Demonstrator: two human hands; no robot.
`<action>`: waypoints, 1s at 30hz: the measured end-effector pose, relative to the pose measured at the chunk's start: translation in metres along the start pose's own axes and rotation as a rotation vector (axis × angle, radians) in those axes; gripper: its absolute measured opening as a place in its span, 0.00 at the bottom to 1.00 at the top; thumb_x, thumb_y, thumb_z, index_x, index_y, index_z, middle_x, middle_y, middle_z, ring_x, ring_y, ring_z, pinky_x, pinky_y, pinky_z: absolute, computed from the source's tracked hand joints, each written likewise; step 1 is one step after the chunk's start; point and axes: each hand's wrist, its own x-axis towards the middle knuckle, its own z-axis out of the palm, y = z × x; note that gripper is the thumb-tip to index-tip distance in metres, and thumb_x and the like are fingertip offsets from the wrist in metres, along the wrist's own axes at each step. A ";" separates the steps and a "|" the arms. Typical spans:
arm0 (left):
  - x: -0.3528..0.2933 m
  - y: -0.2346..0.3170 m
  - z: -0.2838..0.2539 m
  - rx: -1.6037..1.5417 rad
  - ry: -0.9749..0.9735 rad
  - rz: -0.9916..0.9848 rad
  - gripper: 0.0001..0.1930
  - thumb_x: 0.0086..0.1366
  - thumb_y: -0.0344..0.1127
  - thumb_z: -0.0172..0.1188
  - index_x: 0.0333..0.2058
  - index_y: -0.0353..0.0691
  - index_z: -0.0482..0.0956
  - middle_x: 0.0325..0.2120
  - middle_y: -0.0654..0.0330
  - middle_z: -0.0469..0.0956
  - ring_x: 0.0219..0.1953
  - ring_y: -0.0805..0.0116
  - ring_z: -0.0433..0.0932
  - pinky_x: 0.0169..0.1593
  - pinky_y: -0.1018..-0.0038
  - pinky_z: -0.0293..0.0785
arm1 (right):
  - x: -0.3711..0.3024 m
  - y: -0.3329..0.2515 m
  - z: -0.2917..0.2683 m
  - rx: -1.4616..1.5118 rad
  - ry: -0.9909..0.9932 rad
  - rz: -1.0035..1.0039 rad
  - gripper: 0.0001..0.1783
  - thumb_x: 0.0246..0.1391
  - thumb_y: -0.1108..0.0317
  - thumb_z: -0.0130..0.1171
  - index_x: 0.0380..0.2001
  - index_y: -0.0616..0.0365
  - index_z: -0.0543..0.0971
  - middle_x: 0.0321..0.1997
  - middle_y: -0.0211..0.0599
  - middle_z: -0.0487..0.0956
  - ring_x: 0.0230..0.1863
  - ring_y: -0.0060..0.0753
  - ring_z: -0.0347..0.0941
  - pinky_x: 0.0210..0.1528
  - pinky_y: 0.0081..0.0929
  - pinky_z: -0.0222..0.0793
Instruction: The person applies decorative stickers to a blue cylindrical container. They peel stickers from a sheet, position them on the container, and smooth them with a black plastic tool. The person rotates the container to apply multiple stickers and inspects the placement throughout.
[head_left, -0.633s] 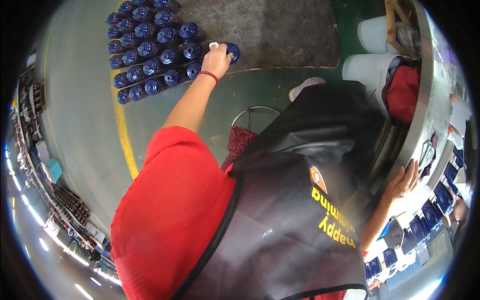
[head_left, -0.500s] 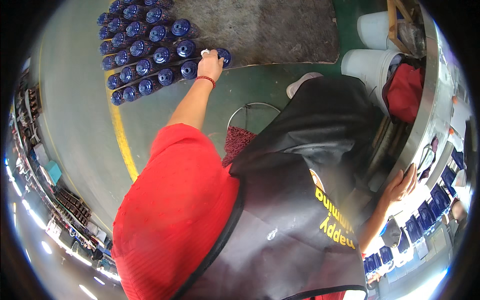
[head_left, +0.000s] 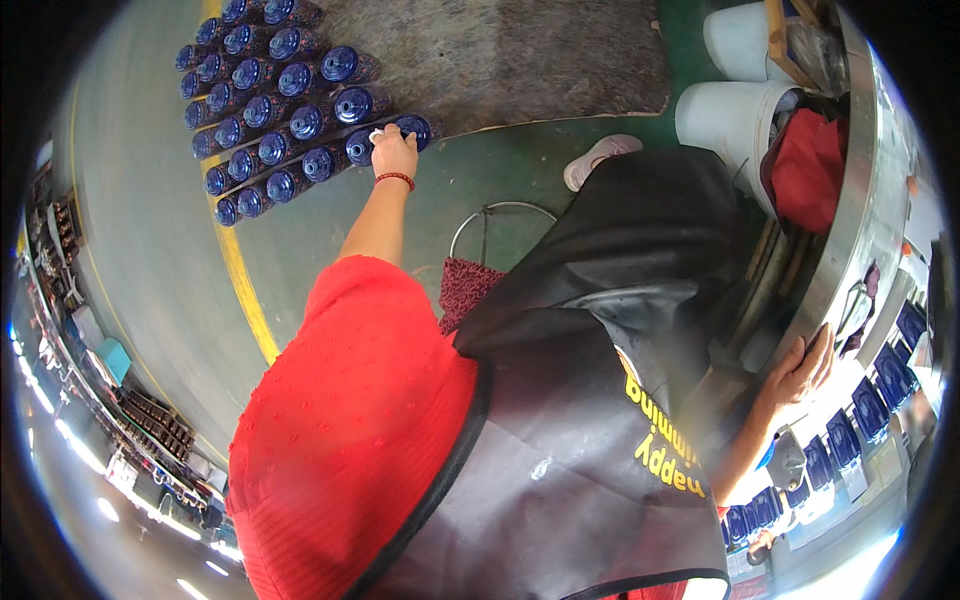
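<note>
Several dark blue bottles (head_left: 300, 120) stand in rows on the floor at the upper left. My left hand (head_left: 393, 152), with a red band on its wrist, reaches out to the near end of the rows. Its fingers are closed on the top of a blue bottle (head_left: 414, 127), and a small white bit shows at the fingertips. My right hand (head_left: 800, 366) lies flat with fingers apart on the rim of the metal table (head_left: 850, 230) at the right, holding nothing. A red sleeve and a black apron fill the lower middle.
A brown mat (head_left: 520, 50) lies beyond the bottles, and a yellow floor line (head_left: 240, 275) runs on the left. Two white buckets (head_left: 735, 118) and a red cloth (head_left: 812, 165) stand by the table. A wire stool frame (head_left: 500, 212) and a shoe (head_left: 598, 160) are below me. Blue items (head_left: 895, 370) lie on the table.
My left hand stays at the end bottle of the row while the view shifts a little, so the bottles sit lower and further left. My right hand has not left the table rim.
</note>
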 end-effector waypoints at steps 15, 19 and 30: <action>0.006 0.023 -0.007 0.350 -0.148 0.055 0.34 0.66 0.59 0.61 0.58 0.34 0.74 0.54 0.43 0.77 0.58 0.44 0.76 0.62 0.54 0.71 | -0.004 -0.035 0.015 0.341 0.144 0.222 0.25 0.56 0.71 0.66 0.58 0.60 0.76 0.59 0.59 0.75 0.61 0.66 0.69 0.66 0.55 0.63; -0.006 0.075 -0.005 0.147 0.041 0.445 0.32 0.66 0.43 0.65 0.61 0.29 0.68 0.58 0.36 0.72 0.61 0.37 0.70 0.64 0.51 0.66 | -0.037 -0.030 -0.053 0.467 0.069 0.329 0.28 0.49 0.77 0.68 0.56 0.59 0.77 0.61 0.50 0.76 0.63 0.59 0.70 0.64 0.48 0.68; -0.153 0.319 -0.087 -0.529 -0.087 1.033 0.22 0.71 0.29 0.57 0.62 0.31 0.69 0.58 0.42 0.73 0.58 0.44 0.73 0.61 0.58 0.69 | -0.190 0.303 -0.144 0.552 0.642 1.104 0.26 0.62 0.62 0.63 0.60 0.64 0.77 0.46 0.36 0.82 0.48 0.27 0.76 0.55 0.27 0.70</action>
